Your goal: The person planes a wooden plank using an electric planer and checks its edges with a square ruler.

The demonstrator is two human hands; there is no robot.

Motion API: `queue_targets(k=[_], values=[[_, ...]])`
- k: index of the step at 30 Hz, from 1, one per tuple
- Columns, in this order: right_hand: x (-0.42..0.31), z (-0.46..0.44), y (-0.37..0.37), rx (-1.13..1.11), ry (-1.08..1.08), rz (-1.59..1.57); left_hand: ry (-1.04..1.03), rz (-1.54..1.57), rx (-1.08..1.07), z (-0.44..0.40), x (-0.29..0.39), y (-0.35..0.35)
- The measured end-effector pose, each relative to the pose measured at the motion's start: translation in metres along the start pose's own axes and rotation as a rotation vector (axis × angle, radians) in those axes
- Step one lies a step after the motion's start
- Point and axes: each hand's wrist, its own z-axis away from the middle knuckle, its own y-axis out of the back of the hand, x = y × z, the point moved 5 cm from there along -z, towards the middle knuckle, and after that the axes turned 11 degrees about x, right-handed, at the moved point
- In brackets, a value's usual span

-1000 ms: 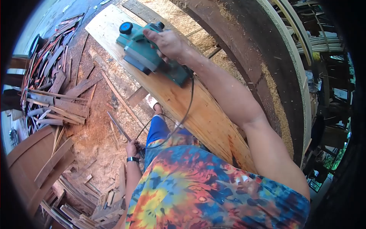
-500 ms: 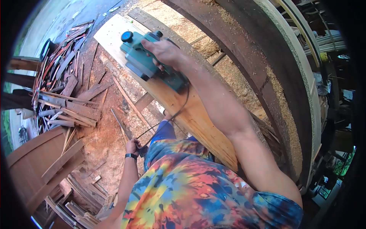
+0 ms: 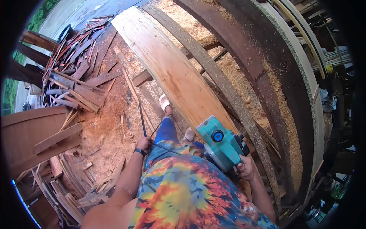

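My right hand (image 3: 246, 168) is wrapped round the rear handle of a teal electric planer (image 3: 219, 139), which has a round dark knob with a blue centre. The planer is over the near end of a long pale wooden board (image 3: 167, 68), close to my body. Whether its sole touches the wood cannot be seen. My left hand (image 3: 143, 144) is closed on a black power cord (image 3: 164, 148) by my left hip, away from the board. A dark thin strip (image 3: 142, 118) extends upward from that hand; I cannot make out whether it is more cord.
Beside the board runs a narrow plank (image 3: 213, 68) strewn with shavings, then a wide dark board (image 3: 263, 65). A crosspiece (image 3: 143, 78) passes underneath the board. Scrap wood (image 3: 76, 72) is heaped at left, near a brown panel (image 3: 34, 133). Sawdust covers the ground.
My right hand has drawn the planer back from the board's far end to its near end, toward my body. My left hand stays closed near my hip.
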Motion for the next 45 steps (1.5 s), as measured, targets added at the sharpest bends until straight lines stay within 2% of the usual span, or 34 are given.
queue_targets(k=[1, 3, 5, 8, 14, 16, 22, 28, 30, 33, 35, 39, 45], values=[[0.01, 0.013, 0.008, 0.002, -0.022, 0.0, 0.022, 0.008, -0.027, 0.0, -0.011, -0.007], [0.018, 0.024, 0.018, 0.0, -0.026, 0.039, -0.09, -0.033, -0.068, 0.004, -0.018, -0.017], [0.017, 0.026, 0.021, -0.009, -0.024, 0.062, -0.108, -0.006, -0.07, 0.015, -0.018, -0.023], [-0.002, 0.005, 0.01, -0.027, 0.0, 0.088, -0.248, -0.101, 0.012, 0.013, -0.019, -0.022], [-0.049, -0.068, -0.029, -0.092, 0.111, 0.167, -0.138, 0.065, 0.051, 0.018, -0.032, -0.013], [-0.074, -0.093, -0.049, -0.078, 0.14, 0.186, -0.084, 0.112, 0.052, 0.01, -0.042, -0.004], [-0.143, -0.188, -0.124, -0.023, 0.265, 0.223, -0.106, 0.179, 0.107, -0.004, -0.062, 0.018], [-0.226, -0.298, -0.209, 0.02, 0.403, 0.138, -0.084, 0.248, 0.152, -0.002, -0.044, 0.022], [-0.26, -0.325, -0.231, -0.009, 0.308, 0.145, -0.082, 0.236, 0.124, 0.005, -0.026, 0.023], [-0.298, -0.38, -0.265, 0.018, 0.365, 0.169, -0.106, 0.286, 0.13, 0.013, -0.006, 0.025], [-0.323, -0.403, -0.285, -0.055, 0.377, 0.058, -0.076, 0.283, 0.141, 0.009, 0.001, 0.033], [-0.334, -0.435, -0.292, -0.1, 0.395, -0.034, -0.05, 0.332, 0.121, 0.013, 0.019, 0.052], [-0.277, -0.38, -0.25, -0.15, 0.394, -0.031, -0.087, 0.332, 0.206, 0.021, 0.009, 0.08]])
